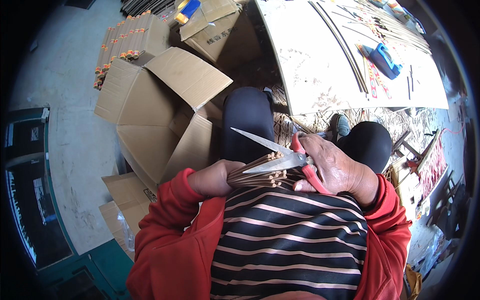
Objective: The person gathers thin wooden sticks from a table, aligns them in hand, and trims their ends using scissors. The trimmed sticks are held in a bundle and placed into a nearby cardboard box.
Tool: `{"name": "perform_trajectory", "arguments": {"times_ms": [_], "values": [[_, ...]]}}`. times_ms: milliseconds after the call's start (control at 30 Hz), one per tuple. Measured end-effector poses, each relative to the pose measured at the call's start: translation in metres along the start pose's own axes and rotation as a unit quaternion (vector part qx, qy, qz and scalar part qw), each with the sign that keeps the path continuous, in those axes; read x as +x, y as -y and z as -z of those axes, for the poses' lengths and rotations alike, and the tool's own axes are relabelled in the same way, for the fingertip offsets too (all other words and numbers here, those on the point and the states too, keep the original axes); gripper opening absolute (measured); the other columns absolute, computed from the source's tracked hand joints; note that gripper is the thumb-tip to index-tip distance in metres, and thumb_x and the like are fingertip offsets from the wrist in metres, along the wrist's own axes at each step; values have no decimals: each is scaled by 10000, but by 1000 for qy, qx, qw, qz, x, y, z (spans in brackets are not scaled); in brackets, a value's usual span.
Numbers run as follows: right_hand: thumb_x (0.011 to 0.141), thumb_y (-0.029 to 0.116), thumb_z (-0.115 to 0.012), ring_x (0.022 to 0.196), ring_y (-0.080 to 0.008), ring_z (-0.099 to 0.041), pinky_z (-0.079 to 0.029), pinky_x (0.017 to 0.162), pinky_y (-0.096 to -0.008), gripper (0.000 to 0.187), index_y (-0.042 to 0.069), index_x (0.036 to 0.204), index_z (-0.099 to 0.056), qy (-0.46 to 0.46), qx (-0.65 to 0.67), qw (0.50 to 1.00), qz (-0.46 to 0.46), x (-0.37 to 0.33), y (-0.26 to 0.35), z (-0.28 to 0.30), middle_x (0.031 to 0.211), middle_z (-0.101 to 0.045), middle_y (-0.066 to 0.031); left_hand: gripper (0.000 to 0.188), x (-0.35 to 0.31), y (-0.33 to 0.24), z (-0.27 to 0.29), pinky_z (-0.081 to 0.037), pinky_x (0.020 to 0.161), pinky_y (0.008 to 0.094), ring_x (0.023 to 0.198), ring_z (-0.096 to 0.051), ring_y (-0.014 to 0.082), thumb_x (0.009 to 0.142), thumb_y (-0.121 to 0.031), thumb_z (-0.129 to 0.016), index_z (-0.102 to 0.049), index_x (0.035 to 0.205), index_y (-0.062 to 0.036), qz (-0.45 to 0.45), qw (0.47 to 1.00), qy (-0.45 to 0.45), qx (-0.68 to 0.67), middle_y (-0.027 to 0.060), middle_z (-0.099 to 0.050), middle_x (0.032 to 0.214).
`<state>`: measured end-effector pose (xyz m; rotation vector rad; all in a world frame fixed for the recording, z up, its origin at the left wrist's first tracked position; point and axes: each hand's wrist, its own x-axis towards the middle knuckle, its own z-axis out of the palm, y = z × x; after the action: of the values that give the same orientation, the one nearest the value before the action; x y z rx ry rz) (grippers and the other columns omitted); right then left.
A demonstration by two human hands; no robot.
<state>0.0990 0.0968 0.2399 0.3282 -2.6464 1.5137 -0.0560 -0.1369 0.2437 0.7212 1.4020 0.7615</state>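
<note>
A bundle of thin brown sticks [253, 176] lies across my lap, its ends pointing right. My left hand [216, 177] is closed round the bundle, and most of its fingers are out of sight. In my right hand [334, 162] is a pair of scissors [301, 159] with red handles. The two blades stand apart and point left. One blade passes over the ends of the sticks; the other reaches out above my dark trouser leg [248, 112].
An open cardboard box [150, 142] stands at the left, with stacked bundles of sticks [125, 42] behind it. A white table [320, 82] at the far right carries loose sticks and a blue tape dispenser [385, 61]. Scraps of stick litter the floor [362, 116].
</note>
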Motion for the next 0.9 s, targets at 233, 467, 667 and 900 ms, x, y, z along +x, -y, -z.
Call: {"name": "perform_trajectory", "arguments": {"times_ms": [233,467,667,900], "values": [[726,225,-655,704,-339,-484,-412,664,-380,351,-11,860,-433,-11,20,1000,-15,0,-4,-2,774,-458,-167,287,2,3,-1,-412,879,259,984,-530,120,810,-14,-581,-555,1096,-1,16,1000,-5,-14,70,-593,1063],[735,79,-528,722,-372,-534,-446,651,-384,185,-25,868,-453,5,33,999,-36,-2,-1,0,783,-518,-193,233,5,16,-1,-426,840,245,916,-535,75,829,-82,-587,-578,1048,-3,-51,999,-7,-6,49,-626,984],[737,87,-540,707,-369,-543,-449,636,-387,189,-6,881,-461,2,31,999,-39,-5,-9,-3,759,-524,-188,236,6,19,-1,-423,850,248,932,-532,76,836,-86,-580,-578,1060,-12,-66,998,-12,4,55,-623,1003],[705,100,-613,793,-355,-515,-427,711,-381,291,-7,922,-452,-48,-1,999,1,-4,-11,-1,833,-503,-178,338,2,16,3,-364,941,260,1079,-492,119,822,-32,-583,-528,1155,-15,-8,1000,9,-5,70,-553,1166]]}}
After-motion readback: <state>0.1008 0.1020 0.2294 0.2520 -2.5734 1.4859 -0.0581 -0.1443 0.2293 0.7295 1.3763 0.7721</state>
